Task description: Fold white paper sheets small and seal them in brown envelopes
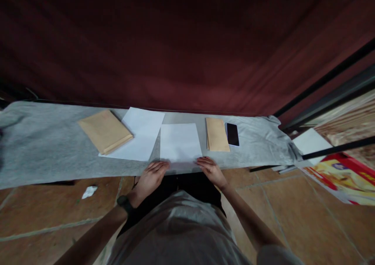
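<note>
A white sheet of paper point(179, 142) lies on the grey cloth-covered table point(43, 144) right in front of me. My left hand point(152, 176) rests at the sheet's near left corner, fingers lying flat and together on the paper's edge. My right hand point(211, 168) lies at the near right corner, fingers stretched flat on the edge. Neither hand grips anything. A black watch sits on my left wrist.
Left of the sheet lie a second white sheet point(140, 134) and a brown envelope point(104, 131) overlapping it. On the right are another brown envelope point(217, 134) and a black phone point(232, 134). Dark red curtain behind; tiled floor, crumpled paper point(89, 191), coloured poster point(342, 175) at right.
</note>
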The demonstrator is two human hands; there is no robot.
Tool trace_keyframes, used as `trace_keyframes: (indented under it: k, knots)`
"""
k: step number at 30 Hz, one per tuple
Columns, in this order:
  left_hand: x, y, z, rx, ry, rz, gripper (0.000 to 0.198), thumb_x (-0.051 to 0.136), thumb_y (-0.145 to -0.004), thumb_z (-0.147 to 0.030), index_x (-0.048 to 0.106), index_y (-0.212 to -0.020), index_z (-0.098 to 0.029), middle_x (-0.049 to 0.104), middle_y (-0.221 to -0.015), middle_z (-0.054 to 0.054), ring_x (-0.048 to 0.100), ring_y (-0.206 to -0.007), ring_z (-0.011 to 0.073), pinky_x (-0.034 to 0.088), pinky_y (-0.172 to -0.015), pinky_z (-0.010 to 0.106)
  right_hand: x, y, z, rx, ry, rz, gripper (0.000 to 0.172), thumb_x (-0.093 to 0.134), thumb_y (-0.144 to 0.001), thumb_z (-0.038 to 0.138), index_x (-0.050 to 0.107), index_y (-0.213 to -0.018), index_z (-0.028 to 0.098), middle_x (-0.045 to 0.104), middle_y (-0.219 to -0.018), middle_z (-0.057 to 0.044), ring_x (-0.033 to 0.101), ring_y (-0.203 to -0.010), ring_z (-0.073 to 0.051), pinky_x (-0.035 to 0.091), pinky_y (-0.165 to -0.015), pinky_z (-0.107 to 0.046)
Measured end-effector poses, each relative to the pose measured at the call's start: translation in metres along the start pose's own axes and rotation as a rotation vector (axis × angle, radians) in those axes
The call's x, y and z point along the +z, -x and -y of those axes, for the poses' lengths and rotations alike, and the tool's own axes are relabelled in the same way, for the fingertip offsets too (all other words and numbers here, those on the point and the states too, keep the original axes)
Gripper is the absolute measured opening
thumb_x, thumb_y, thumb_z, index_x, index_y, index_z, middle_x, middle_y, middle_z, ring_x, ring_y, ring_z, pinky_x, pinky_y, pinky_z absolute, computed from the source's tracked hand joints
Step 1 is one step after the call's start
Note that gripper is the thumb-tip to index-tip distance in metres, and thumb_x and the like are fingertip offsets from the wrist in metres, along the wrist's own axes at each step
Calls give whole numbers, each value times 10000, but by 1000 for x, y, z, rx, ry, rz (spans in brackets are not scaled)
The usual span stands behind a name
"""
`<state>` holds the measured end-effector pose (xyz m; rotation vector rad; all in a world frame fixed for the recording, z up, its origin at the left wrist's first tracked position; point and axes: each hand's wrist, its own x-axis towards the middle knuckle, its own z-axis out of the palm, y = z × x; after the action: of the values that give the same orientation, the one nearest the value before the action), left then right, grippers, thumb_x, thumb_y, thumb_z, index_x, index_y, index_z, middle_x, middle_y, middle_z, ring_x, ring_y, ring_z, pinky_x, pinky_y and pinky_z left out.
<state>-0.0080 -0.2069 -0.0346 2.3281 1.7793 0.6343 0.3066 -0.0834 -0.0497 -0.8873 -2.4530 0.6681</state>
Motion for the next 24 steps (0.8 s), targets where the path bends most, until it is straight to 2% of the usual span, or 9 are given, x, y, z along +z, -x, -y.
trace_keyframes:
  k: [4,7,9,12,15,20,24]
  knots:
    - [-7,20,-1,9,51,-17,437,480,-923,-155,633,-1323,-242,673,-1348,58,612,-1254,227,489,-1098,455,-7,14,11,9,-69,19,273,548,-997,258,736,-1189,306,760,-1187,-13,690,-1148,-185,525,-1067,-407]
    - [-6,18,7,-39,77,-33,509,444,-869,-74,638,-1312,-230,653,-1378,54,582,-1298,220,488,-1109,460,-10,17,17,55,-111,43,281,543,-990,249,739,-1185,294,765,-1166,-21,704,-1111,-189,560,-1012,-375]
    - [-4,12,11,-60,100,-31,550,409,-824,-25,669,-1263,-233,651,-1380,47,572,-1314,210,489,-1112,459,-11,16,16,49,-102,41,344,564,-944,186,713,-1238,283,737,-1236,-29,678,-1166,-195,544,-1044,-393]
    - [-1,4,16,-86,145,-39,551,410,-788,-15,699,-1198,-246,687,-1323,37,603,-1274,203,501,-1103,460,-12,13,11,4,-29,45,540,553,-855,62,646,-1341,279,643,-1397,-35,579,-1317,-206,439,-1166,-465]
    - [-1,7,16,-100,220,-60,494,431,-814,-48,701,-1177,-248,720,-1253,36,639,-1214,198,522,-1083,434,-13,11,3,-7,19,45,573,497,-863,21,641,-1350,286,619,-1428,-30,540,-1357,-201,383,-1207,-490]
    - [-4,15,13,-121,302,-81,434,407,-909,-95,699,-1185,-262,704,-1284,38,629,-1237,191,512,-1098,419,-9,10,-4,27,-51,-11,466,484,-927,72,700,-1266,307,698,-1310,-21,608,-1251,-199,485,-1119,-441]
    - [-4,6,15,-154,341,-105,379,447,-926,-137,702,-1184,-244,702,-1285,66,633,-1232,211,508,-1099,433,-6,2,-6,76,-99,-33,460,539,-905,86,680,-1291,293,712,-1278,-46,632,-1195,-222,505,-1064,-449]
